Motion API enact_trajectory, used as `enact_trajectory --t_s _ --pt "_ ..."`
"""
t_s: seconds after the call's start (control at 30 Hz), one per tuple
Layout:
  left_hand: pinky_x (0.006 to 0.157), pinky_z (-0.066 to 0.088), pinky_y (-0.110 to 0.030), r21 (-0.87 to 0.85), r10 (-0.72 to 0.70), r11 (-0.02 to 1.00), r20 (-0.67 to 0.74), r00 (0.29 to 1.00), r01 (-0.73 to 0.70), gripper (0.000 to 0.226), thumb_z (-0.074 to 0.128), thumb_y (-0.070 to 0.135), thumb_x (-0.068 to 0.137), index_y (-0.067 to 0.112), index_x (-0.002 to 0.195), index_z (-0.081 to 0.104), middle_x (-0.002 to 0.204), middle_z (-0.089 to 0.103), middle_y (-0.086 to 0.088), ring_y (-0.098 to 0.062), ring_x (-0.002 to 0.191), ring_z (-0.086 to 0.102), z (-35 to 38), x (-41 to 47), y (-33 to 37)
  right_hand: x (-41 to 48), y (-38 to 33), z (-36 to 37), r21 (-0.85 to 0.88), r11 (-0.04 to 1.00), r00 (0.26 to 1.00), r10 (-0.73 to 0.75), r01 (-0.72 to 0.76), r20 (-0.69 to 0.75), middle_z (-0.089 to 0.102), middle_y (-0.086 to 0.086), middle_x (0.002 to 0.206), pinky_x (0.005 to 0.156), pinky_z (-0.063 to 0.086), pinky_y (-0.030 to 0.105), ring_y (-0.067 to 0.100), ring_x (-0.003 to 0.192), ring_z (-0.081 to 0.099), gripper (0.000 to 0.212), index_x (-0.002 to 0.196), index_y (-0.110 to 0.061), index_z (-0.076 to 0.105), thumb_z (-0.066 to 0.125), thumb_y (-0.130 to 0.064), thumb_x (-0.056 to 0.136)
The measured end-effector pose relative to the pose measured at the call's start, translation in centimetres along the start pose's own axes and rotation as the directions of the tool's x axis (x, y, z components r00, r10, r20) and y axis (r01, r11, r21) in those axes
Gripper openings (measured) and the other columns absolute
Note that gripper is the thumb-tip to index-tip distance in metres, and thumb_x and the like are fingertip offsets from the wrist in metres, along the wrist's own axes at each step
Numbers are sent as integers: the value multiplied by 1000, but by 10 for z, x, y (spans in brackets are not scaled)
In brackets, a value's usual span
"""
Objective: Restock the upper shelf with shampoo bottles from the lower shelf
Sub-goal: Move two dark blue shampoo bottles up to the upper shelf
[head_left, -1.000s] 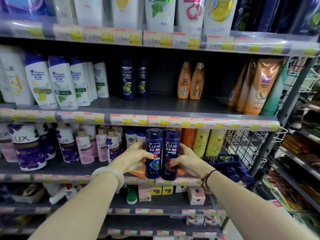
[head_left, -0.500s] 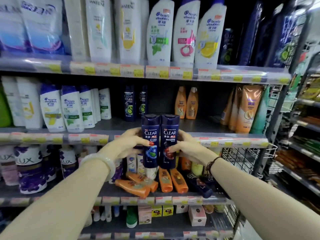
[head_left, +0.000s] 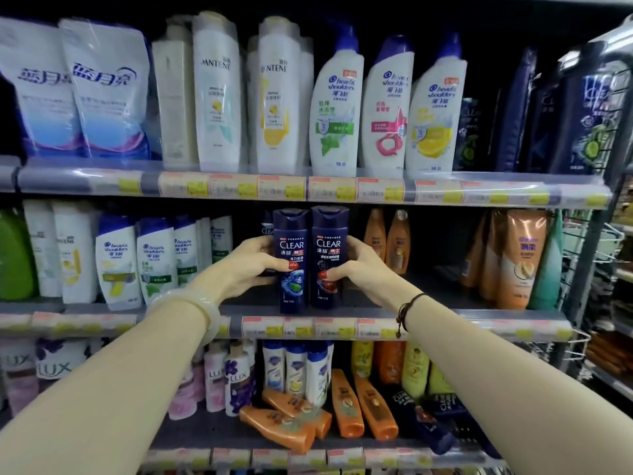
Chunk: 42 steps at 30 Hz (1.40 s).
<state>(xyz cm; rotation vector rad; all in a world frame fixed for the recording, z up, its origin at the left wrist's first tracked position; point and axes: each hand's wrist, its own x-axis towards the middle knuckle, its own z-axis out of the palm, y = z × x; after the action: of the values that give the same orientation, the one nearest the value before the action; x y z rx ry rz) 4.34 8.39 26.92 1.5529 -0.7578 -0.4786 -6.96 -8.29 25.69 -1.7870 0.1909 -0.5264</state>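
CLEAR bottles (head_left: 329, 234) at shelf edge (head_left: 479, 324)

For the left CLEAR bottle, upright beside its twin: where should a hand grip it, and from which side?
Grip the left CLEAR bottle at mid-body from its outer left side, thumb on the front: it is tall and upright, and the right CLEAR bottle blocks its other side. The left hand holds it so.

Middle shelf (head_left: 445, 303): white bottles (head_left: 116, 262) left, two dark Clear bottles (head_left: 310, 262) at its near edge, upright orange bottles (head_left: 397, 241) right. Lower shelf (head_left: 205, 435): toppled orange bottles (head_left: 277, 423) lying flat.
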Motion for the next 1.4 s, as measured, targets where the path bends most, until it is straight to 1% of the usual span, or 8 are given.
enact_trajectory --t_s 0.2,0.43,0.57,0.73,0.9,1.1,1.27,1.4 --pt "98 44 -40 11 26 1000 -46 999 -25 46 61 -10 79 20 114 56 106 65 2 -22 109 57 -20 26 -9 32 11 17 14 1000 999 1 0 -35 61 13 127 103 46 47 29 118 58 69 130 -9 48 68 14 69" --pt "97 44 -40 -4 -16 1000 -75 997 16 41 63 -7 80 23 107 57 104 63 4 -22 110 56 -35 53 -31 62 34 32 28 998 998 54 -54 -27 63 12 124 103 46 47 29 116 59 63 127 -11 51 66 13 70" --pt "97 47 -39 40 -4 999 -81 997 8 51 66 -5 80 18 124 54 117 63 0 -22 114 57 -44 68 -37 77 40 35 50 995 997 82 -81 -14 63 12 125 102 47 46 29 116 59 63 129 -12 50 65 12 73" --pt "104 44 -44 34 6 999 -104 995 -3 58 65 -7 80 14 132 50 127 60 -7 -25 119 57 -50 84 -43 93 43 38 45 995 996 90 -90 -2 63 12 125 103 45 50 28 116 59 64 131 -14 48 64 11 75" --pt "104 43 -41 24 -6 1000 -103 995 9 49 64 -7 81 22 119 54 109 62 2 -23 116 56 -53 94 -45 105 46 42 31 994 994 107 -107 -15 61 13 128 105 44 48 28 118 57 71 138 -13 40 63 10 75" --pt "105 42 -42 8 -17 1000 -89 996 18 38 62 -4 84 32 97 57 103 64 6 -21 111 57 -53 102 -47 113 48 46 38 994 993 102 -100 -56 61 12 127 103 45 46 26 116 57 66 136 -13 42 60 11 77" --pt "106 40 -42 -16 -20 1000 -102 995 19 38 63 -3 83 32 98 59 104 65 8 -19 110 57 -54 107 -52 116 49 47 51 995 993 95 -91 -76 59 11 128 102 46 43 24 116 56 66 136 -12 42 61 12 77" --pt "101 41 -38 -43 -29 999 -108 994 24 43 63 -2 83 26 114 57 111 64 5 -19 112 56 -53 105 -53 115 50 45 34 992 989 120 -118 -84 56 10 132 92 45 36 20 109 53 58 133 -9 43 62 6 80"
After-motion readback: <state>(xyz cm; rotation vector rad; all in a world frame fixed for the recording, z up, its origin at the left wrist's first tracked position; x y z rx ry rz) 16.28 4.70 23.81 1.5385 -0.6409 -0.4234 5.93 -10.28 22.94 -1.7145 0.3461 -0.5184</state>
